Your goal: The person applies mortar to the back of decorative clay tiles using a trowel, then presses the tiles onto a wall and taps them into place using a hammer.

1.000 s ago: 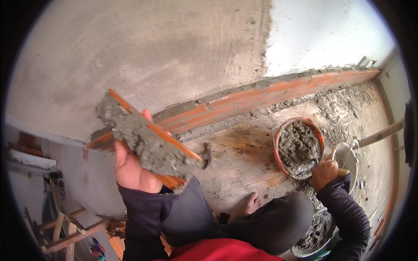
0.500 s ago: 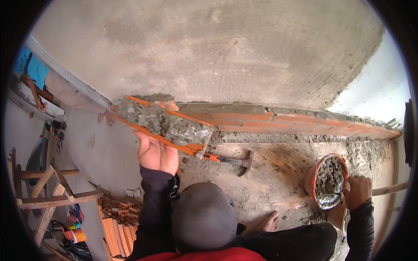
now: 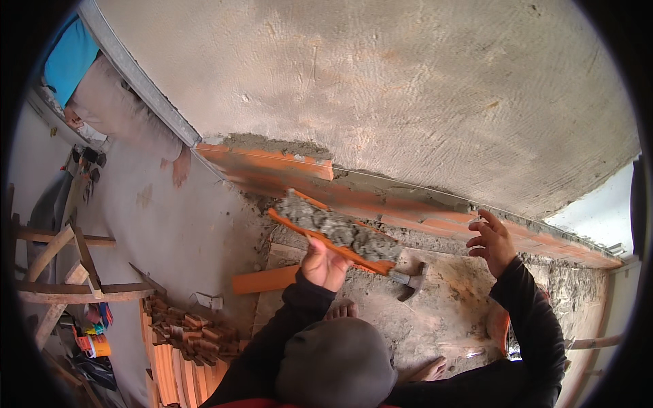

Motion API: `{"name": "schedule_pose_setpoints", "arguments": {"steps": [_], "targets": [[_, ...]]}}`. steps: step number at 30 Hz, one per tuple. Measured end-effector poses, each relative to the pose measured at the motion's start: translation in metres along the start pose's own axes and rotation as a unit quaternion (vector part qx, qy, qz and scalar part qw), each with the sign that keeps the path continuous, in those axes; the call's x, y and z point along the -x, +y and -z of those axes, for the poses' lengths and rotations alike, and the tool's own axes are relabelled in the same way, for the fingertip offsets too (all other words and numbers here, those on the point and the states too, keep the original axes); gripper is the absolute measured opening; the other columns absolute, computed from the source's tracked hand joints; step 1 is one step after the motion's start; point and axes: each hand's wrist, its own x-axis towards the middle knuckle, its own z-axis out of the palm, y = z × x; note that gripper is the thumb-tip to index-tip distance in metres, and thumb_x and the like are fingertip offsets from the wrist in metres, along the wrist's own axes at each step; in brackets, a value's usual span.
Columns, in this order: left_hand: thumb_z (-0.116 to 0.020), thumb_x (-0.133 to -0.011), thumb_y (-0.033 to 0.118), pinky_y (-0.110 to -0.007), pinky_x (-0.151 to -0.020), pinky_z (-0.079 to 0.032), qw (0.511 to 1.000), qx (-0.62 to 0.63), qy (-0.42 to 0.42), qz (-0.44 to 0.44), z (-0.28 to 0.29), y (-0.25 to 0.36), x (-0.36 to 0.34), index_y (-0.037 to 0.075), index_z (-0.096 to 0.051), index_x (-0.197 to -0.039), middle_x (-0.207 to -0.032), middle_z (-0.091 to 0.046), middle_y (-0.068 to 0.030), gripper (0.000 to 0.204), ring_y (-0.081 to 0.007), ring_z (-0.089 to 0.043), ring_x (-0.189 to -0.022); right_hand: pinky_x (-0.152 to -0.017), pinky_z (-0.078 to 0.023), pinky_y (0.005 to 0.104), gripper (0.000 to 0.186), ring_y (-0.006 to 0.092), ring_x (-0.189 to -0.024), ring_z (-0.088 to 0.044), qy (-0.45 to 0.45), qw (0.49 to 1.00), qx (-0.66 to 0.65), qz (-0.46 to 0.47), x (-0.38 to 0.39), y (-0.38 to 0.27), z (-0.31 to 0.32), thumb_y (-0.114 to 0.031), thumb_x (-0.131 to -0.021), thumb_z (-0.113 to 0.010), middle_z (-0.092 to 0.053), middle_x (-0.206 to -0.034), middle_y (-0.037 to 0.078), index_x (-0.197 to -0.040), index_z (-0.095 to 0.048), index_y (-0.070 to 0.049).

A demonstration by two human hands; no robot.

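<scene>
My left hand (image 3: 325, 266) grips a flat orange brick (image 3: 288, 224) from below, fingers against its lower edge. Lumpy grey mortar (image 3: 340, 230) covers the brick's upper face. The brick is held tilted in front of a low brick wall (image 3: 401, 205), apart from it. My right hand (image 3: 495, 245) is raised beside the wall farther right, fingers apart and a little bent, with nothing visible in them. A taut string (image 3: 401, 179) runs along the wall's top, and one brick (image 3: 262, 158) sits higher at its left end. Below the held brick lies a hammer (image 3: 415, 281), its handle mostly hidden.
A loose brick (image 3: 265, 279) lies on the floor, left of my left wrist. My right sleeve mostly hides the mortar bucket (image 3: 499, 329). Stacked bricks (image 3: 180, 367) and a wooden frame (image 3: 81, 294) stand at lower left. Another person (image 3: 71, 64) in blue is at upper left.
My right hand has left the bucket and come up to the wall, opening. The brick with mortar has moved right and down in the view, still in my left hand. The view has shifted.
</scene>
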Motion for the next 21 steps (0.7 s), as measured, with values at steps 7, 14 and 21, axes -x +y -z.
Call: {"name": "schedule_pose_setpoints", "arguments": {"steps": [7, 14, 21], "targets": [[-0.061, -0.092, 0.035, -0.048, -0.093, -0.052, 0.995, -0.045, 0.044, 0.074, 0.023, -0.031, -0.014, 0.012, -0.063, -0.108, -0.113, -0.066, -0.0103, 0.028, -0.0291, -0.063, -0.108, -0.060, -0.048, 0.0276, 0.037, 0.0131, -0.072, -0.058, 0.026, 0.982, -0.170, 0.083, -0.012, -0.011, -0.009, -0.020, -0.099, -0.050, -0.054, -0.102, 0.004, -0.135, -0.044, -0.014], [-0.066, -0.091, 0.025, -0.049, -0.094, -0.051, 0.989, -0.059, 0.116, 0.072, 0.012, -0.070, -0.053, 0.012, -0.062, -0.096, -0.104, -0.067, -0.0062, 0.014, -0.0276, -0.062, -0.108, -0.059, -0.049, 0.0277, 0.025, 0.0113, -0.069, -0.057, 0.051, 0.977, -0.173, 0.115, -0.013, -0.022, -0.007, -0.030, -0.102, -0.047, -0.055, -0.092, -0.002, -0.123, -0.050, -0.015], [-0.067, -0.091, 0.023, -0.047, -0.091, -0.053, 0.982, -0.098, 0.161, 0.033, 0.009, -0.089, -0.073, 0.013, -0.059, -0.096, -0.101, -0.065, -0.0035, 0.014, -0.0228, -0.063, -0.099, -0.059, -0.050, 0.0281, 0.022, 0.0130, -0.068, -0.059, 0.045, 0.973, -0.189, 0.122, -0.009, -0.024, -0.009, -0.029, -0.102, -0.047, -0.057, -0.090, 0.000, -0.118, -0.050, -0.014]]}}
